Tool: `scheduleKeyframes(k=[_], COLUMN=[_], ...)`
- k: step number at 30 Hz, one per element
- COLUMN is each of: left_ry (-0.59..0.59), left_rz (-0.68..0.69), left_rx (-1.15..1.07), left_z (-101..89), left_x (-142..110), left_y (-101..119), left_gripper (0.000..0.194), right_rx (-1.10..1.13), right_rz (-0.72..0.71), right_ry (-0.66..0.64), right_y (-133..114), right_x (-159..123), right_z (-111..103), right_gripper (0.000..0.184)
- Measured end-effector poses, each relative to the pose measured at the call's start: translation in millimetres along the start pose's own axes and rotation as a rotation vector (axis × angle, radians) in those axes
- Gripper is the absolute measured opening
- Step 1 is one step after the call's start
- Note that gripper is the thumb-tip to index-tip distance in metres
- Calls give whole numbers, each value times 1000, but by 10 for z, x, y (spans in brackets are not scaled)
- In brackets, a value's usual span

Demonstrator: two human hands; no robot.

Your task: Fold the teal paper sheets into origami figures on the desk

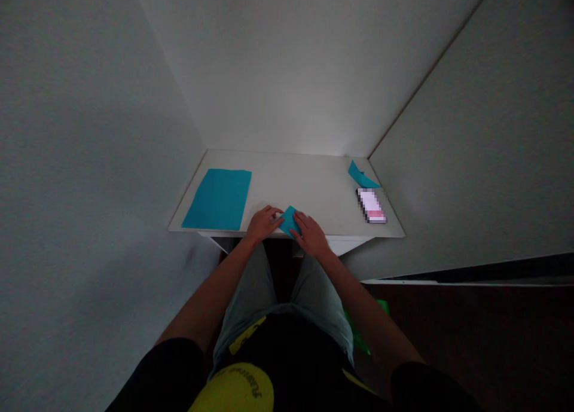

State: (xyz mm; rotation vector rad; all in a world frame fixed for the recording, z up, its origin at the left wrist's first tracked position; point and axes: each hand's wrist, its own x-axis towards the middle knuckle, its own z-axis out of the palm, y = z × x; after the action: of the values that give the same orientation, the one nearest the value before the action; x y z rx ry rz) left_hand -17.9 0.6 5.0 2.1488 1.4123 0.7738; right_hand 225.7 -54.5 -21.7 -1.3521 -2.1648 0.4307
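**Creasing of a small, four-cornered piece of turquoise paper at the edge of a white, flat-topped table**

The paper piece was located between the two hands, at the middle of the near table edge; whether it was fully supported by the tabletop could not be told. Its left side was met by the bare left hand, whose fingers were curled, with only a narrow gap left to the thumb; whether the edge was pinched or merely touched could not be told. Its right side was covered by the bare right hand, whose fingers were extended over the upper face, with the thumb set near the lower corner; a grip from beneath could not be confirmed.

The step in hand was judged to be the folding or flattening of the piece. For the next move, aligned edges and firm pressure along the crease were judged to be required, with one side steadied throughout.

Farther out, a large, flat sheet of turquoise paper was seen to the left. To the right, a dark-edged, rectangular phone with a pixelated screen was placed near a narrow, bent strip of turquoise paper.
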Motion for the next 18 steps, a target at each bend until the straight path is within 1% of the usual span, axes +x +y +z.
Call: scheduleKeyframes(k=[3,5,6,7,9,10,11,12,13,15,16,17,18], left_ry=[-10,-66,-99,-131,-191,-215,-231,-238,-236,-216,-209,-207,-207], left_rz=[95,165,194,219,265,283,293,293,284,244,219,189,152], left_rx=[33,58,61,53,26,16,12,15,18,3,-23,-64,-118], left_z=[-9,-32,-49,-68,-102,-114,-118,-114,-102,-59,-35,-14,-1], left_x=[-35,-88,-122,-159,-234,-268,-297,-320,-337,-348,-340,-322,-293], left_y=[21,43,52,57,58,55,53,54,61,99,131,168,209], left_gripper=[34,38,42,52,81,92,96,93,83,53,38,25,17], right_rx=[-10,-12,-10,-9,-7,-7,-7,-7,-6,4,14,32,59], right_rz=[-11,-40,-62,-86,-130,-144,-151,-150,-146,-137,-133,-125,-111], right_ry=[-10,-29,-41,-55,-87,-104,-117,-126,-131,-134,-132,-122,-97], right_y=[91,119,129,137,155,164,172,179,183,179,169,157,143], right_x=[-84,-141,-169,-196,-246,-268,-286,-299,-305,-286,-259,-219,-167], right_z=[-131,-209,-243,-275,-331,-356,-378,-399,-419,-458,-479,-499,-519], right_gripper=[65,71,77,85,104,109,109,100,84,51,41,35,31])
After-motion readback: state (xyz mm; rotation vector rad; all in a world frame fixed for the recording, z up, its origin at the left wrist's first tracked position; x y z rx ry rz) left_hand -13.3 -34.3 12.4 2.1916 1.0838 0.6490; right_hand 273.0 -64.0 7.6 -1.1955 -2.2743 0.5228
